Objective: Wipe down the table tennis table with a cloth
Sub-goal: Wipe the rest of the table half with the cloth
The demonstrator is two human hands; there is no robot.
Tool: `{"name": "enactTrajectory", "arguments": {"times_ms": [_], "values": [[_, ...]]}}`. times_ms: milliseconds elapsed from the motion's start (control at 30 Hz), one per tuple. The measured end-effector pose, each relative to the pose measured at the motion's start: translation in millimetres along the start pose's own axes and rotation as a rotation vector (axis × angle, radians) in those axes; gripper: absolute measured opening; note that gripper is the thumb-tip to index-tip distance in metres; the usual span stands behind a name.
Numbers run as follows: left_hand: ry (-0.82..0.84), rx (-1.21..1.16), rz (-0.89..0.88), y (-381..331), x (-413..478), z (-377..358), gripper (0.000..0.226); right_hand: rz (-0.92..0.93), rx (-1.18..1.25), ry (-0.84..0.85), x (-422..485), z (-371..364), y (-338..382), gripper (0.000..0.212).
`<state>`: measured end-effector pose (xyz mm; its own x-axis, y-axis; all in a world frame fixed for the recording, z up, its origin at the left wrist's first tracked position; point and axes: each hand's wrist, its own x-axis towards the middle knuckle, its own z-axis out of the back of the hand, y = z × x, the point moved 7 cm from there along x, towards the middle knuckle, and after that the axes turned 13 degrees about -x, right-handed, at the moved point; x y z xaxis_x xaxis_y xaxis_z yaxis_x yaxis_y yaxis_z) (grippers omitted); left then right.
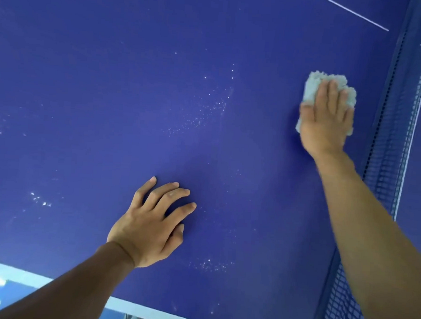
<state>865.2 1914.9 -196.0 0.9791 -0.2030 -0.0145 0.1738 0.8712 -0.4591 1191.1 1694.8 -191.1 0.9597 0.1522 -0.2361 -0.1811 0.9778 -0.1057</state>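
Note:
The blue table tennis table (110, 93) fills the head view, its surface dotted with white specks and dust near the middle. My right hand (326, 121) presses flat on a pale fluffy cloth (330, 81) on the table, close to the net. The cloth's far edge and left corner stick out from under my fingers. My left hand (152, 224) rests on the table nearer to me, fingers spread, holding nothing.
The blue mesh net (401, 120) runs along the right side, just beyond the cloth. A white edge line (148, 308) marks the table's near border at the bottom. Another thin white line (353, 13) crosses the far top right.

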Motion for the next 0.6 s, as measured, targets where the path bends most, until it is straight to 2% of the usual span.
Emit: {"name": "enactTrajectory", "arguments": {"times_ms": [67, 167, 267, 333, 400, 500, 567, 600], "values": [[0.005, 0.004, 0.001, 0, 1, 0, 0.042, 0.127, -0.023, -0.022, -19, -3, 44, 0.067], [0.002, 0.009, 0.005, -2, 3, 2, 0.043, 0.486, -0.08, -0.056, -96, -18, 98, 0.067], [-0.012, -0.006, -0.001, -3, 3, 5, 0.042, 0.71, -0.137, -0.067, -178, -38, 88, 0.063], [-0.027, -0.021, -0.006, -3, 2, 5, 0.041, 0.734, -0.152, -0.04, -201, -49, 52, 0.063], [-0.033, -0.031, -0.008, -3, 2, 4, 0.041, 0.605, -0.139, -0.013, -192, -51, 11, 0.063], [-0.036, -0.036, -0.006, -1, 1, 2, 0.041, 0.161, -0.028, 0.04, -151, -46, -31, 0.07], [-0.036, -0.028, -0.007, -1, 0, 1, 0.041, -0.057, 0.028, 0.043, -134, -41, -28, 0.074], [-0.035, -0.021, -0.009, -1, 0, 1, 0.041, -0.096, 0.035, 0.041, -129, -39, -17, 0.075]]}}
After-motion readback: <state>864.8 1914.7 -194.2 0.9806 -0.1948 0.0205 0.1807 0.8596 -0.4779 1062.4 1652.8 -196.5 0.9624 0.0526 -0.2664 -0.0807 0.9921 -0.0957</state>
